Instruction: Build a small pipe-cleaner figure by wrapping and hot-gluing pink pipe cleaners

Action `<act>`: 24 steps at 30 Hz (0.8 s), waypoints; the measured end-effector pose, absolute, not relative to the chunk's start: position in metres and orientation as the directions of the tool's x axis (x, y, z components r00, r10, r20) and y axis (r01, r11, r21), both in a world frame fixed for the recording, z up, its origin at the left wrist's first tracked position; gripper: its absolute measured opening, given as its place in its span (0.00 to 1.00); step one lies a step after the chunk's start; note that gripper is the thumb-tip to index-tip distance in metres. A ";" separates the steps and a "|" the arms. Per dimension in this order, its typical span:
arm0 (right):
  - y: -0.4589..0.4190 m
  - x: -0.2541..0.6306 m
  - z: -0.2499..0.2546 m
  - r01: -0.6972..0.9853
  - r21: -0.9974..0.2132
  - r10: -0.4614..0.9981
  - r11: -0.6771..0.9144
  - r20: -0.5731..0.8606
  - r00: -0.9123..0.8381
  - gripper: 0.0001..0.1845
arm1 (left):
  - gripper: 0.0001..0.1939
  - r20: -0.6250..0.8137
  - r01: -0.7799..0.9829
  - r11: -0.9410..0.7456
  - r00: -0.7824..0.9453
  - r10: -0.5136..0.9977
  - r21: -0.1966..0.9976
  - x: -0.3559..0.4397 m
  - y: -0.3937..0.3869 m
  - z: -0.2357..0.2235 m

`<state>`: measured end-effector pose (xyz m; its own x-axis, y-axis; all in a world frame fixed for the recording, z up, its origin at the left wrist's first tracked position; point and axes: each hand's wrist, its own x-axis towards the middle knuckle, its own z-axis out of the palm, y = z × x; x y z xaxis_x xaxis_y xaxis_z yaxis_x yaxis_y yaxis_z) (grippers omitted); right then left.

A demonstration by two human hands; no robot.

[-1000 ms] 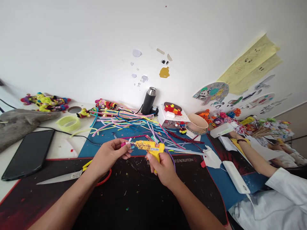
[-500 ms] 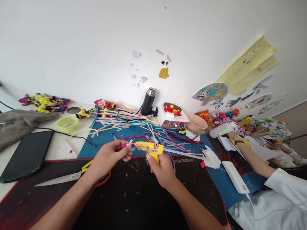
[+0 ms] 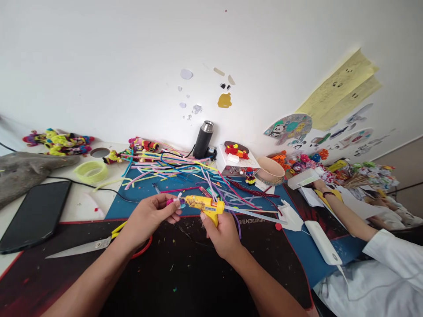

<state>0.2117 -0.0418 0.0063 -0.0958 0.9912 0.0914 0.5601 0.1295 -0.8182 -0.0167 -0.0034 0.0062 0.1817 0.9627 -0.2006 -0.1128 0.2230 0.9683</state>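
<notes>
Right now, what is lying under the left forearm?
Scissors, partly: blade and some yellow handle show on one side, red handle on the other. The forearm covers what is between.

From my end I saw a yellow glue gun (image 3: 200, 202) gripped by its handle in the right hand (image 3: 223, 233), raised over the surface. Its barrel lay nearly level, nozzle toward the left, with brownish stains along the front and a small blue-and-white label near the back. A long translucent glue stick (image 3: 254, 214) stuck out of its rear, slanting slightly down to the right. Just ahead of the nozzle, the left hand (image 3: 153, 215) pinched a small magenta craft piece (image 3: 169, 201), with bluish parts and a white strip poking upward; I couldn't tell whether nozzle and piece touched.
</notes>
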 end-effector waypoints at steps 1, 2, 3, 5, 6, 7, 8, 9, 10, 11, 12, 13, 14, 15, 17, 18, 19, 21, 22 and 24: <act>-0.042 0.212 0.006 0.562 -0.817 0.991 0.131 0.093 -0.096 0.27 | 0.25 -0.205 -0.114 0.228 0.182 0.962 0.967 -0.017 -0.003 0.006; -0.042 0.212 0.006 0.564 -0.815 0.991 0.132 0.095 -0.095 0.27 | 0.25 -0.210 -0.116 0.234 0.183 0.960 0.965 -0.017 -0.003 0.006; -0.043 0.211 0.007 0.565 -0.815 0.991 0.132 0.094 -0.096 0.27 | 0.24 -0.216 -0.118 0.240 0.183 0.959 0.964 -0.017 -0.003 0.006; -0.043 0.211 0.007 0.563 -0.816 0.991 0.130 0.094 -0.093 0.27 | 0.24 -0.225 -0.120 0.249 0.185 0.957 0.961 -0.016 -0.003 0.008; -0.043 0.211 0.007 0.560 -0.818 0.991 0.130 0.094 -0.093 0.27 | 0.23 -0.228 -0.121 0.252 0.185 0.956 0.960 -0.016 -0.003 0.010; -0.043 0.211 0.006 0.558 -0.820 0.991 0.129 0.094 -0.092 0.26 | 0.23 -0.231 -0.123 0.256 0.186 0.955 0.959 -0.015 -0.003 0.011; -0.042 0.210 0.006 0.557 -0.821 0.991 0.129 0.094 -0.091 0.26 | 0.23 -0.235 -0.125 0.261 0.186 0.954 0.957 -0.015 -0.003 0.013; -0.042 0.210 0.006 0.557 -0.820 0.991 0.130 0.096 -0.090 0.26 | 0.23 -0.240 -0.127 0.266 0.185 0.953 0.956 -0.014 -0.003 0.014; -0.042 0.210 0.006 0.558 -0.819 0.991 0.131 0.098 -0.089 0.26 | 0.24 -0.246 -0.129 0.272 0.184 0.951 0.954 -0.014 -0.003 0.015; -0.042 0.209 0.006 0.560 -0.818 0.991 0.132 0.099 -0.088 0.25 | 0.24 -0.253 -0.130 0.278 0.182 0.950 0.952 -0.014 -0.003 0.015; -0.041 0.209 0.006 0.561 -0.817 0.991 0.132 0.101 -0.086 0.25 | 0.24 -0.258 -0.131 0.283 0.180 0.949 0.950 -0.014 -0.004 0.015; -0.041 0.209 0.006 0.562 -0.817 0.991 0.132 0.102 -0.084 0.25 | 0.25 -0.260 -0.130 0.285 0.180 0.949 0.950 -0.014 -0.004 0.015; -0.041 0.209 0.006 0.562 -0.816 0.991 0.132 0.103 -0.082 0.25 | 0.25 -0.261 -0.128 0.286 0.182 0.948 0.950 -0.014 -0.004 0.015; -0.041 0.209 0.007 0.562 -0.817 0.991 0.131 0.103 -0.081 0.26 | 0.25 -0.260 -0.125 0.285 0.184 0.948 0.950 -0.014 -0.003 0.015; -0.041 0.210 0.007 0.563 -0.816 0.991 0.132 0.104 -0.083 0.26 | 0.26 -0.259 -0.120 0.283 0.188 0.948 0.951 -0.014 -0.003 0.015; -0.041 0.210 0.007 0.563 -0.815 0.991 0.135 0.106 -0.085 0.26 | 0.26 -0.259 -0.118 0.283 0.189 0.947 0.952 -0.014 -0.003 0.015; -0.042 0.210 0.007 0.563 -0.815 0.991 0.137 0.107 -0.086 0.26 | 0.26 -0.259 -0.118 0.284 0.190 0.947 0.951 -0.014 -0.003 0.015; -0.042 0.210 0.007 0.563 -0.815 0.991 0.137 0.108 -0.084 0.26 | 0.26 -0.261 -0.123 0.286 0.189 0.947 0.950 -0.014 -0.003 0.015; -0.042 0.211 0.007 0.564 -0.815 0.991 0.137 0.110 -0.082 0.26 | 0.26 -0.260 -0.127 0.286 0.189 0.947 0.950 -0.014 -0.003 0.015; -0.042 0.211 0.008 0.568 -0.811 0.990 0.141 0.116 -0.080 0.26 | 0.26 -0.258 -0.133 0.285 0.189 0.947 0.949 -0.014 -0.004 0.015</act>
<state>0.2106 -0.0417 0.0075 -0.0803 0.9900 0.1160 0.5679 0.1411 -0.8109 -0.0141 -0.0039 0.0150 0.1889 0.9475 -0.2581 -0.1332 0.2851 0.9492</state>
